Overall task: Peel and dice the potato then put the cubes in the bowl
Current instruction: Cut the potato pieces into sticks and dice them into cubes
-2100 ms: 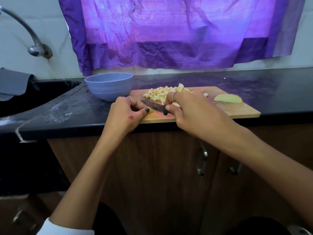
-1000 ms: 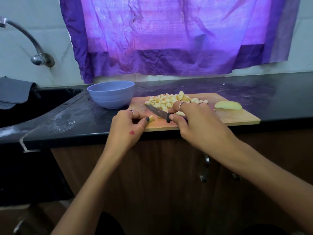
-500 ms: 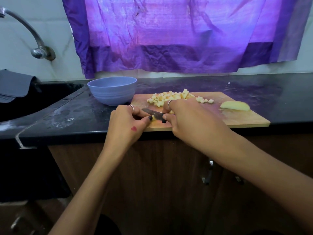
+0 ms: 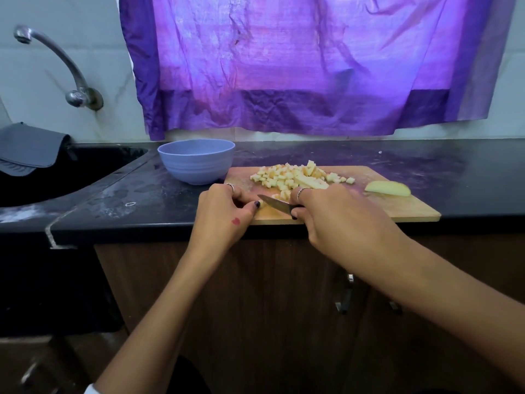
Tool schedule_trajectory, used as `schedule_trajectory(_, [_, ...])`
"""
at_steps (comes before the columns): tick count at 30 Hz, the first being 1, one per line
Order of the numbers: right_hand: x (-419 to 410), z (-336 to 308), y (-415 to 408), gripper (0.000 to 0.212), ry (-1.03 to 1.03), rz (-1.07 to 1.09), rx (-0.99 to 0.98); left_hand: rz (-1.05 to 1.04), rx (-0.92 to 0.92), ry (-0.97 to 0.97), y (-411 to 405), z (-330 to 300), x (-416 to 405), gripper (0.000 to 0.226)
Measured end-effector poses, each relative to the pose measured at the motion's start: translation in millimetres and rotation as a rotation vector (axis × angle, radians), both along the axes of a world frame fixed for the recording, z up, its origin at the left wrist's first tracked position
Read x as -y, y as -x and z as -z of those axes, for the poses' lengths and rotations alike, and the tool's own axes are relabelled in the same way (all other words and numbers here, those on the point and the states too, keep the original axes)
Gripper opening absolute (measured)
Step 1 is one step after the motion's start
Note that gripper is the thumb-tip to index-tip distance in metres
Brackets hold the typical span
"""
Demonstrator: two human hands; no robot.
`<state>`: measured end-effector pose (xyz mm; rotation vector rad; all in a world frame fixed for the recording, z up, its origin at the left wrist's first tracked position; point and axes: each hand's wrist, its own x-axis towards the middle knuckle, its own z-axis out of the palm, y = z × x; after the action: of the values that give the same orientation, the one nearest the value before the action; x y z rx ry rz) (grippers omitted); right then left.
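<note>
I see my right hand (image 4: 338, 214) curled round the dark handle of a knife (image 4: 275, 204), whose blade points left and lies low over the near left part of the wooden cutting board (image 4: 409, 207). My left hand (image 4: 224, 214) sits at the board's near left corner with its fingers bent, thumb and fingertips pinching a small potato piece (image 4: 261, 204) just at the knife's tip; most of that piece is hidden by my thumb. Beyond the blade, in the middle and far part of the board, lies a heap of potato cubes (image 4: 295, 174), with a few uncut strips among them. A potato wedge (image 4: 387, 188) rests alone toward the right end of the board, well apart from the heap. The blue bowl (image 4: 196, 162) stands on the black counter (image 4: 468, 172) just beside the board's far left corner. Farther left is the dark sink (image 4: 71, 172), with a curved tap (image 4: 61, 66) on the wall above it and a grey cloth (image 4: 27, 147) draped at its far edge. A purple curtain (image 4: 298, 61) hangs behind the counter.
</note>
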<state>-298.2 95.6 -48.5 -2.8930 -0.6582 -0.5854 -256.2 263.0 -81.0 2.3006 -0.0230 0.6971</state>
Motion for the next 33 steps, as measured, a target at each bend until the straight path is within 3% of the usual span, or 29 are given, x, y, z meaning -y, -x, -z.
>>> schedule_trajectory(7, [-6, 6, 6, 0.026, -0.141, -0.042, -0.011, 0.016, 0.005, 0.01, 3, 0, 1, 0.007])
schedule_trajectory(20, [-9, -1, -6, 0.018, -0.102, -0.002, -0.001, -0.004, -0.002, -0.014, 0, 0, 2, 0.007])
schedule_trajectory(27, [-18, -1, -7, 0.011, -0.041, -0.013, -0.01, -0.007, 0.006, -0.035, 2, 2, 3, 0.006])
schedule_trajectory(33, [-22, -8, -17, 0.025, 0.13, -0.067, 0.018, -0.023, -0.013, -0.063, 3, 1, 4, 0.008])
